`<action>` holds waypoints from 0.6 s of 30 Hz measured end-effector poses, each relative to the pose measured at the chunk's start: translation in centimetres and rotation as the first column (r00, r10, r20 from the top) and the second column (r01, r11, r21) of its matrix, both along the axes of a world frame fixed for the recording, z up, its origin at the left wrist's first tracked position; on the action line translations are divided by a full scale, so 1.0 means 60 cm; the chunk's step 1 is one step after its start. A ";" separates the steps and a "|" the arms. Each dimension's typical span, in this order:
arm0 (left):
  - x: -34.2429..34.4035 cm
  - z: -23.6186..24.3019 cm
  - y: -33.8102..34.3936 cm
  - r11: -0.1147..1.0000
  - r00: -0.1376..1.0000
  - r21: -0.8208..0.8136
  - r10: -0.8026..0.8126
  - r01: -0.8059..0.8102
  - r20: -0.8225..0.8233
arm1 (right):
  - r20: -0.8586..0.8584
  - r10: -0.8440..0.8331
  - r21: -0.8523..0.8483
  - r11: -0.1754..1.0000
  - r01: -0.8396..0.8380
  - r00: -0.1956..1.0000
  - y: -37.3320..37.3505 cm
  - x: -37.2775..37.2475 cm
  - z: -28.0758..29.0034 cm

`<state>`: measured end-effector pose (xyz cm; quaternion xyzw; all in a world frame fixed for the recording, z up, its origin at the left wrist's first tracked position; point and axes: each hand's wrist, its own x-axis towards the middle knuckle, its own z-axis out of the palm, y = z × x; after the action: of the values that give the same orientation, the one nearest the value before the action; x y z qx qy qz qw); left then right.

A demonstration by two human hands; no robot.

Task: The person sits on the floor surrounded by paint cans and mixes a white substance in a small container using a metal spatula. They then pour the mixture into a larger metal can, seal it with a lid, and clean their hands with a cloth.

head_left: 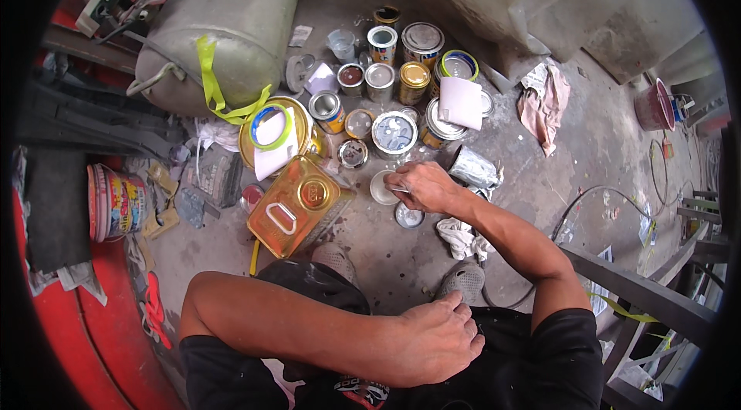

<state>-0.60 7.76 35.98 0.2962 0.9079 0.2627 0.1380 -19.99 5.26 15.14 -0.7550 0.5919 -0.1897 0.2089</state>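
Observation:
My right hand (pixel 423 187) is closed in a pinch on a thin light-coloured stick (pixel 398 190), mostly hidden by the fingers. Its end reaches to a small round white cup (pixel 381 188) on the floor. Just below lies a small metal lid or shallow tin (pixel 409 215). Across my body, my left hand (pixel 438 339) rests on my dark clothing near the right knee, fingers curled in, with nothing seen in them. An open paint can (pixel 394 134) with grey residue stands beyond the cup. To the left is a gold rectangular tin (pixel 297 205) with a handle.
Several paint cans surround an orange-topped one (pixel 414 76). A silver can (pixel 473 166) lies tipped near a white rag (pixel 461 239). A pink cloth (pixel 544 109), a large grey tank (pixel 224 40), a colourful bucket (pixel 117 202) and a metal frame (pixel 648 286) stand around.

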 end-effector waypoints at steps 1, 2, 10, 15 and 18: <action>0.001 -0.001 0.000 1.000 1.000 0.004 0.005 -0.005 -0.002 | 0.006 0.011 0.032 0.999 -0.012 1.000 -0.001 0.001 0.001; 0.001 -0.001 0.000 1.000 1.000 0.001 0.002 -0.002 0.001 | 0.009 0.021 0.067 0.998 -0.022 1.000 0.000 0.000 0.002; -0.002 0.004 -0.004 1.000 1.000 0.008 0.000 0.000 0.016 | 0.003 0.007 0.028 1.000 -0.007 1.000 0.001 0.000 0.004; -0.008 0.006 -0.005 1.000 0.998 0.005 -0.018 0.018 0.054 | 0.067 -0.029 0.013 1.000 0.028 0.997 -0.004 0.002 0.004; -0.004 -0.001 -0.001 1.000 0.999 -0.006 -0.006 0.006 0.034 | 0.029 -0.015 -0.016 1.000 0.015 0.999 -0.003 -0.006 0.004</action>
<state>-0.86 7.72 35.95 0.2942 0.9052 0.2646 0.1549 -20.33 5.11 15.37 -0.7495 0.5929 -0.2068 0.2097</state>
